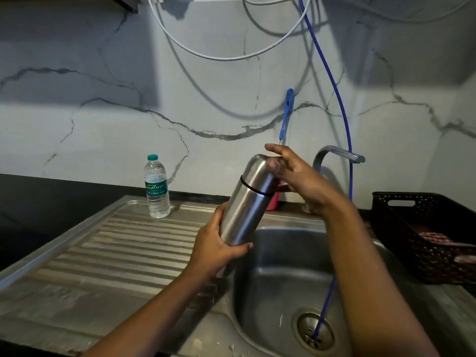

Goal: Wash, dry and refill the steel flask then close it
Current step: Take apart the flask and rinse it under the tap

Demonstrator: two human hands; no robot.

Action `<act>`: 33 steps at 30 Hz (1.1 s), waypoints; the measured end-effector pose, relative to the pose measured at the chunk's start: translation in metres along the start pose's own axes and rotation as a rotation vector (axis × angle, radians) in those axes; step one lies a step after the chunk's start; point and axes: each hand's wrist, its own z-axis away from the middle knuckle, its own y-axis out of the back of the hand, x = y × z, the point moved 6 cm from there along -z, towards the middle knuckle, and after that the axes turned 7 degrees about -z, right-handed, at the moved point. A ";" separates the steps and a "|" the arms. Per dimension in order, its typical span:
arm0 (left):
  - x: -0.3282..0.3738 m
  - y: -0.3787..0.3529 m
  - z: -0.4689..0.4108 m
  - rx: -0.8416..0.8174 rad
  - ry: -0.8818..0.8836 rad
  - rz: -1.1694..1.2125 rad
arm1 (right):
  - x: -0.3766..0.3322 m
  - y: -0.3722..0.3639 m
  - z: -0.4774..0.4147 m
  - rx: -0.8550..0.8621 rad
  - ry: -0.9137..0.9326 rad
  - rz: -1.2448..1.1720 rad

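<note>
Holding capped steel flask [247, 202], water bottle [156, 191] on drainboard [116, 240], cloth [435, 237] in basket [381, 202]

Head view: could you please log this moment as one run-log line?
cylindrical stainless-steel flask: capped, tilted near steel sink basin | left hand: grips lower body | right hand: on cap, grip unclear

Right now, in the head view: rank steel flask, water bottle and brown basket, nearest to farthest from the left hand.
1. steel flask: gripped near its base by the left hand, tilted above the sink.
2. water bottle: upright on the drainboard, to the hand's left and farther back.
3. brown basket: far right, beyond the sink.
</note>
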 end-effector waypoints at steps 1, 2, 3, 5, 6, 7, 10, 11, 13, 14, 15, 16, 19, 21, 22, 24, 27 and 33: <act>0.000 0.003 -0.001 0.025 -0.015 -0.051 | -0.007 0.006 0.003 0.097 -0.016 0.213; 0.000 0.006 -0.001 0.046 -0.029 -0.095 | -0.013 0.007 0.006 0.171 -0.038 0.452; 0.001 0.007 -0.001 0.062 -0.045 -0.135 | -0.016 0.003 0.007 0.213 -0.059 0.686; 0.000 0.007 -0.001 0.067 -0.071 -0.210 | -0.014 -0.010 0.005 0.284 -0.061 0.963; -0.001 0.007 0.000 0.063 -0.077 -0.236 | -0.012 -0.014 0.004 0.335 -0.050 0.994; -0.002 0.008 -0.001 0.064 -0.079 -0.250 | -0.010 -0.015 0.001 0.371 -0.035 0.986; -0.003 0.012 -0.003 0.070 -0.073 -0.230 | -0.009 -0.010 -0.002 0.202 0.039 0.746; -0.003 0.013 -0.004 0.068 -0.070 -0.217 | -0.010 -0.010 0.000 0.055 0.053 0.566; -0.004 0.014 -0.004 0.061 -0.063 -0.213 | -0.013 -0.013 0.011 -0.220 0.052 0.206; -0.003 0.014 -0.004 0.060 -0.068 -0.219 | -0.013 -0.013 0.015 -0.303 0.046 0.088; -0.004 0.015 -0.004 0.060 -0.077 -0.228 | -0.011 -0.011 0.015 -0.322 0.037 0.050; -0.004 0.015 -0.004 0.062 -0.085 -0.236 | -0.009 -0.009 0.014 -0.286 0.026 0.081; -0.005 0.013 -0.004 0.057 -0.093 -0.284 | -0.001 0.001 0.003 0.096 -0.086 0.503; -0.004 0.012 -0.003 0.056 -0.104 -0.309 | 0.000 -0.001 0.000 0.242 -0.151 0.857; -0.004 0.011 -0.003 0.056 -0.111 -0.310 | 0.002 -0.004 -0.002 0.256 -0.149 0.950; -0.005 0.012 -0.003 0.055 -0.112 -0.296 | 0.002 -0.007 -0.003 0.186 -0.076 0.885; -0.008 0.014 -0.005 0.059 -0.100 -0.282 | 0.002 -0.008 0.005 -0.169 -0.023 0.402; -0.010 0.014 -0.006 0.056 -0.087 -0.297 | 0.012 0.003 0.005 -0.047 -0.135 0.269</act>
